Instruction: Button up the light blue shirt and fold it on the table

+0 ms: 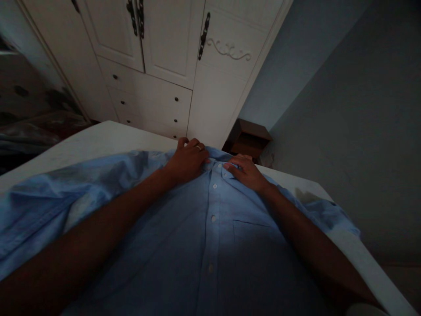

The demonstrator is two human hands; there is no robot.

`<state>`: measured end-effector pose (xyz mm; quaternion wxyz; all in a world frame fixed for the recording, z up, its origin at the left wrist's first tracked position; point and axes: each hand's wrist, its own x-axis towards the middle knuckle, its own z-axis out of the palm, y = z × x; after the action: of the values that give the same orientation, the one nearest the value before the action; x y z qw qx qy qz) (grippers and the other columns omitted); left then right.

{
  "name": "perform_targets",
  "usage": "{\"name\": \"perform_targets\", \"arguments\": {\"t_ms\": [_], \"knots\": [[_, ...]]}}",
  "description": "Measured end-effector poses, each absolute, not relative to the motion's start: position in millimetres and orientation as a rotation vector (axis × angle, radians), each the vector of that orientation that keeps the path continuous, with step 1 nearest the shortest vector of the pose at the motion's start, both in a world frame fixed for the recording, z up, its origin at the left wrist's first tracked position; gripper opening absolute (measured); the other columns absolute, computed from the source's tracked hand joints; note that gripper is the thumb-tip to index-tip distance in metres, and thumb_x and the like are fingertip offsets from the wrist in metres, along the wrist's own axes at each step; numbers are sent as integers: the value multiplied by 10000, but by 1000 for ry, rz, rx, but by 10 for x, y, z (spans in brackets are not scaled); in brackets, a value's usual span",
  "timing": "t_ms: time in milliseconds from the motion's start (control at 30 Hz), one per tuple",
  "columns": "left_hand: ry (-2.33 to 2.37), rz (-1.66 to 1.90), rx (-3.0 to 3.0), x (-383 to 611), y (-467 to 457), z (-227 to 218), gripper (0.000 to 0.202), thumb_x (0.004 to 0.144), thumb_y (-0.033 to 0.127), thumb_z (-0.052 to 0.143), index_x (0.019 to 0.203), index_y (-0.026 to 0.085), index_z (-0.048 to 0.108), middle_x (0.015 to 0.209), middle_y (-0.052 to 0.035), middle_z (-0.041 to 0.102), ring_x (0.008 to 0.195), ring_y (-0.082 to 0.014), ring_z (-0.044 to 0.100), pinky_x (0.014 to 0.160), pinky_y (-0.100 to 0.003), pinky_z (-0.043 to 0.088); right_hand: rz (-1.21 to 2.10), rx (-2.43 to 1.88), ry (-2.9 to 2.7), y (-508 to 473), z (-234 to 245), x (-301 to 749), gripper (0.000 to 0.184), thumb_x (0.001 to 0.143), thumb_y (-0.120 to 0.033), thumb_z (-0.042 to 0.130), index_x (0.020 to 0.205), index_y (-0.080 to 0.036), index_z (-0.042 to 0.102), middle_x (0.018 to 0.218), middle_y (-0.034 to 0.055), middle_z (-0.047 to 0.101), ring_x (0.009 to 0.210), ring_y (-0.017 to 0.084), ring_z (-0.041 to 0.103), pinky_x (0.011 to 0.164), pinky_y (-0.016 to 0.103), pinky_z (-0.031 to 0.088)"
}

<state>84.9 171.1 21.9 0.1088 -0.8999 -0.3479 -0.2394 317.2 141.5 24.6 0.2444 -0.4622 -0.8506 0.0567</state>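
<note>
A light blue button-up shirt [184, 237] lies spread front-up on a white surface [98, 140], its collar at the far end. My left hand [187, 159], with a ring on one finger, rests on the left side of the collar, its fingers curled over the fabric. On the right side of the collar lies my right hand [246, 172], fingertips pressed on the cloth beside the top button. A row of white buttons [213, 218] runs down the middle, with a chest pocket [253, 237] to its right. Both sleeves spread out sideways.
A white wardrobe [171, 66] with dark handles and several drawers stands beyond the far edge. A brown wooden nightstand [250, 138] sits at its right, against a grey wall [345, 109]. Dark bundled items [33, 127] lie at the left.
</note>
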Motion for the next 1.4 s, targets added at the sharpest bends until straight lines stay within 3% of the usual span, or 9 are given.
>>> {"name": "perform_targets", "arguments": {"t_ms": [300, 600, 1067, 1400], "knots": [[-1208, -688, -2639, 823, 1787, 223, 335, 946, 324, 358, 883, 138, 629, 871, -136, 686, 926, -290, 590, 881, -470, 317, 48, -1319, -2262, 1474, 199, 3249, 551, 917, -643, 355, 725, -201, 622, 741, 9, 627, 783, 188, 538, 804, 359, 289], [-1231, -716, -2594, 778, 1830, 244, 364, 948, 352, 338, 879, 148, 631, 866, -143, 676, 950, -303, 574, 874, -489, 304, 87, -1361, -2219, 1513, 185, 3308, 583, 884, -695, 359, 736, -212, 651, 765, 15, 653, 804, 199, 558, 845, 381, 293], [-1157, -736, -2630, 681, 1845, 384, 421, 969, 396, 294, 934, 159, 641, 916, -120, 681, 937, -295, 572, 901, -544, 275, 38, -1263, -2270, 1524, 346, 3438, 510, 920, -630, 373, 845, -253, 708, 842, 5, 709, 807, 189, 595, 890, 399, 260], [-1208, -669, -2658, 688, 1920, 281, 384, 964, 361, 316, 934, 160, 641, 932, -120, 683, 963, -292, 578, 910, -530, 285, 114, -1330, -2187, 1542, 211, 3377, 378, 893, -549, 517, 806, -245, 724, 840, 9, 714, 832, 200, 618, 900, 408, 300]]}}
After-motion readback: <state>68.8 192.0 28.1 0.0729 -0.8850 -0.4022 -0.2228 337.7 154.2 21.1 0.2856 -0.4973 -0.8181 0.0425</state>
